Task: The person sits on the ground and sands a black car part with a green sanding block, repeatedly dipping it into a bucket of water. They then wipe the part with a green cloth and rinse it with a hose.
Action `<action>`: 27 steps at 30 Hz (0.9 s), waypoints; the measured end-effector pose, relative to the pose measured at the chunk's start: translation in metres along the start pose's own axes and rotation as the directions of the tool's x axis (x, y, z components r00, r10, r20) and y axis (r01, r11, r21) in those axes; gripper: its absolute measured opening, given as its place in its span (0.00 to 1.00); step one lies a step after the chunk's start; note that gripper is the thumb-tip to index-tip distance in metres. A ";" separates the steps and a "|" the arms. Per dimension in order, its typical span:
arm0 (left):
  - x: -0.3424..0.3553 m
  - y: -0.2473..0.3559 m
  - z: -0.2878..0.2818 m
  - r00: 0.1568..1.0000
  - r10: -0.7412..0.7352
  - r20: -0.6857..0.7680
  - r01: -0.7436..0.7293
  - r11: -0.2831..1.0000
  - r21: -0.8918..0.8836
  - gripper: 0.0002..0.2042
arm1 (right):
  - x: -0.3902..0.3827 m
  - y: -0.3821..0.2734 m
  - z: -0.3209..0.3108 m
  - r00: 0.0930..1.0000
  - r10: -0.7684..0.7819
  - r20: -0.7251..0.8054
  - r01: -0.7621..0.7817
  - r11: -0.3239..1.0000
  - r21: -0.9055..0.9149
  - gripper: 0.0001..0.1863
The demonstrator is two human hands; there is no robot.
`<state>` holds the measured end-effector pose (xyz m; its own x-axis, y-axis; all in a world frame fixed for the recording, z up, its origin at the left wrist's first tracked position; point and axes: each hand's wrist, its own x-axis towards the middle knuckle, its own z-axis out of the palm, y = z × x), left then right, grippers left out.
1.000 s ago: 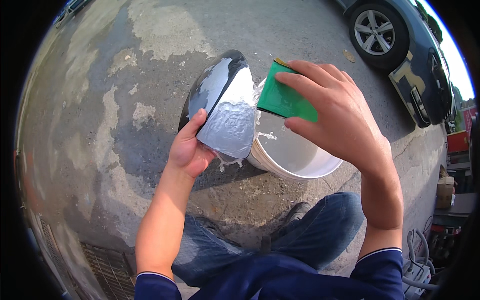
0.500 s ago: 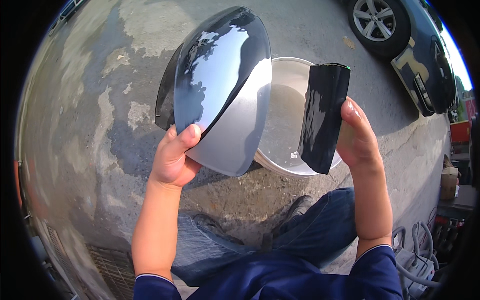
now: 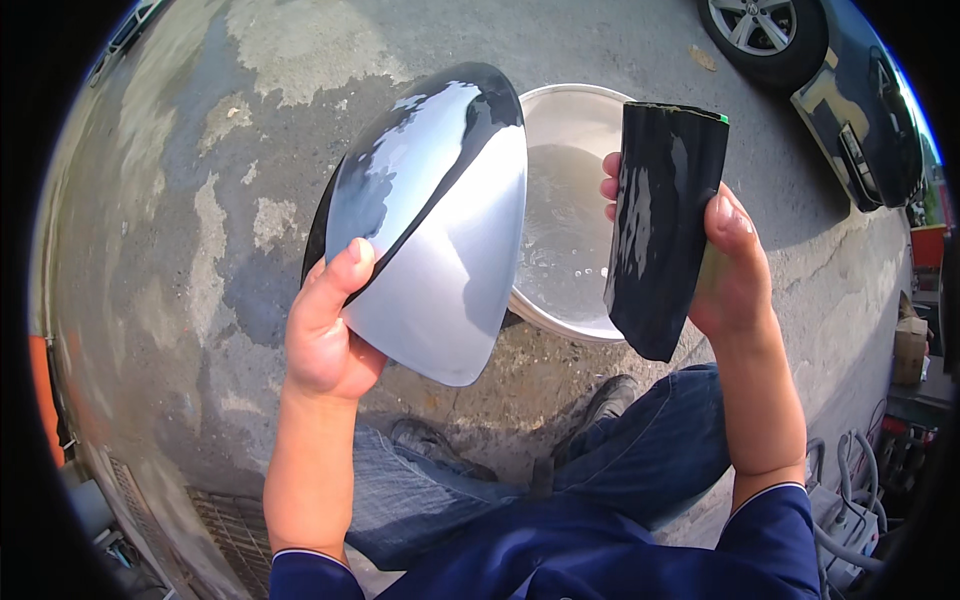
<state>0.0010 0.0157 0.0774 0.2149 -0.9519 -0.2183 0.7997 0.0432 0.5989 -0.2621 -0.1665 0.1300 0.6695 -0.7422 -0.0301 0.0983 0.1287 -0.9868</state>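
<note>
Left hand: we are gripping the silver mirror cover [image 3: 440,230] with our left hand [image 3: 325,335], thumb lying up along its lower left edge, the other fingers hidden behind the shell.
Mirror cover: we are holding it raised and tilted, its glossy outer face turned toward us, its pointed lower end hanging just right of our left palm; its right edge is overlapping the rim of the white bucket [image 3: 575,100] in view.
Left grip: it is closing around the cover's lower left side, so the cover is sitting above and to the right of the grip.
Right hand: we are holding the black sanding block [image 3: 660,235] upright in our right hand [image 3: 735,275], thumb pressing along its right side, fingertips [image 3: 610,185] showing at its left edge.
Sanding block: it is looking wet and shiny, with a thin green strip at its top edge; it is standing left of our palm, apart from the mirror cover.
Right grip: it is wrapping narrowly around the block.
Bucket: it is standing on the concrete ground [image 3: 200,220] between and behind the two hands, holding cloudy water.
Surroundings: we are crouching, our blue trousers [image 3: 640,460] and a dark shoe [image 3: 610,400] showing below; a dark car [image 3: 840,90] is standing at the upper right.
</note>
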 end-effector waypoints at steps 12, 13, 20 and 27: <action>-0.008 -0.005 0.018 0.996 -0.002 -0.090 0.015 0.990 0.137 0.17 | -0.017 0.017 0.038 0.789 -0.270 0.552 0.573 0.648 -0.502 0.57; -0.008 -0.006 0.019 0.995 0.010 -0.100 0.005 0.989 0.147 0.17 | -0.018 0.019 0.043 0.781 -0.267 0.565 0.582 0.641 -0.501 0.55; -0.006 -0.008 0.026 0.993 0.016 -0.115 -0.002 0.993 0.122 0.19 | -0.024 0.028 0.069 0.749 -0.341 0.568 0.635 0.613 -0.470 0.47; -0.008 -0.008 0.021 0.995 0.018 -0.099 -0.004 0.990 0.143 0.17 | -0.028 0.018 0.082 0.717 -0.290 0.634 0.663 0.565 -0.491 0.36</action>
<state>-0.0187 0.0166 0.0900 0.2840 -0.9162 -0.2826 0.7107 0.0033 0.7035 -0.2186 -0.0900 0.1261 0.9184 -0.1519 0.3654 0.1378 -0.7427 -0.6552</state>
